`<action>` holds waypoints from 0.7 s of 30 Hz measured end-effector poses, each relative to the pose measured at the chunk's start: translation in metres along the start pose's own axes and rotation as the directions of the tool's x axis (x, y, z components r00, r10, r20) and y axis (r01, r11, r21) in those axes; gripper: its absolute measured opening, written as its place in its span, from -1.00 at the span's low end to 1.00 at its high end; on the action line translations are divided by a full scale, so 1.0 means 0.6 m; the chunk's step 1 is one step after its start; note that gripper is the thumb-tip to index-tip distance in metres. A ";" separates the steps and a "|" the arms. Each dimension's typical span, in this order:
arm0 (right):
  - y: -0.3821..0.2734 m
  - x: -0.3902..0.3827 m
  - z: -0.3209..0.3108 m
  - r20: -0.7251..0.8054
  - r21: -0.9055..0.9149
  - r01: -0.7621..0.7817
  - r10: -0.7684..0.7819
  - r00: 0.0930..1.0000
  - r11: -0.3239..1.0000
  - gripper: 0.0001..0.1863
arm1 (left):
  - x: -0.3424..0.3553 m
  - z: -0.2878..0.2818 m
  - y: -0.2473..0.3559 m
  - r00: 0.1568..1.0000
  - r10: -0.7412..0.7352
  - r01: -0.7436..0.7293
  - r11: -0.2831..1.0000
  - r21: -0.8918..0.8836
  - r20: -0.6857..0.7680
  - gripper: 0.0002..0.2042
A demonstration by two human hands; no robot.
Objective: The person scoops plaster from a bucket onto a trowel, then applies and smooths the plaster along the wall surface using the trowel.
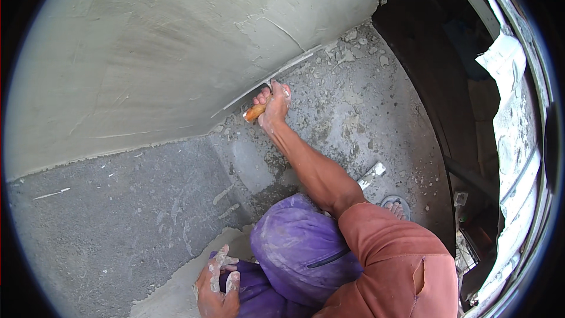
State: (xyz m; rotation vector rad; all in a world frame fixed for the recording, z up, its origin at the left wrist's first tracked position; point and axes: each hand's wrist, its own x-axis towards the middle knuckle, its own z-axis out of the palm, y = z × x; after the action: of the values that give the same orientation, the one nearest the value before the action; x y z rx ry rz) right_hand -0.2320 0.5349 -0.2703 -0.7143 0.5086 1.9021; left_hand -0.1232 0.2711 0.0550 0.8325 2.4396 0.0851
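Observation:
My right hand [275, 105] is closed around the wooden handle of a plastering trowel [254, 113]. The trowel lies along the foot of the pale plastered wall [176, 53], where a long, thin whitish edge follows the joint with the floor. My fingers and the wall hide most of its blade. My left hand [216, 285] is down beside my purple-clad knee, smeared with white plaster. Its fingers are apart and slightly bent, with nothing visible in them.
Rough grey concrete [118, 218] spreads below the wall, with a step-like edge near the middle. Plaster crumbs [353, 53] litter the floor at the far right. A whitish, plaster-coated flat piece [372, 175] lies near my sandalled foot [395, 207]. Beyond the curved floor edge is a dark gap [447, 94].

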 end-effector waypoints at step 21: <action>-0.076 -0.133 0.102 0.552 -0.144 0.115 -0.017 0.834 0.983 -0.78 | 0.011 0.024 -0.011 0.987 0.111 -0.127 0.982 -0.140 -0.113 -0.59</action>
State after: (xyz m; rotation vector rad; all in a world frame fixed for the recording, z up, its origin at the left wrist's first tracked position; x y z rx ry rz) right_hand -0.1799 0.5391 -0.1729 -0.2538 -0.0476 1.9866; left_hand -0.1233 0.2681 0.0378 0.9278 2.4433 0.3574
